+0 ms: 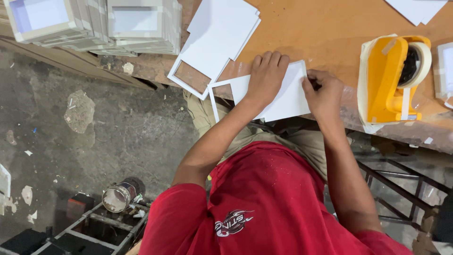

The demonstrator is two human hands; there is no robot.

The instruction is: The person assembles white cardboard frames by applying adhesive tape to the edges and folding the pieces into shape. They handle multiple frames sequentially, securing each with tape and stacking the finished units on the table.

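- The white card sheet sits at the near edge of the brown worktable, partly hanging out over the person's lap. It lies on top of a thin white frame that pokes out on its left side.
- Left hand is pressed flat on the sheet, palm down, fingers together and stretched out toward the far side. Not gripping anything, just pinning it down.
- Right hand is at the sheet's right edge with fingers curled in tight, pinching right at that edge. Can't really tell if there's something small between the fingertips.
- Just right of that hand there's a yellow tape dispenser with a roll of pale tape, standing close to the table edge.
- Up and left of the sheet is a loose stack of white cards with another white frame under it, sticking off the table.
- Far left on the table, piles of finished white frames.
- More white sheets at the top right corner.
- Down on the grey concrete floor there's an old tin can lying by a dark metal rack.
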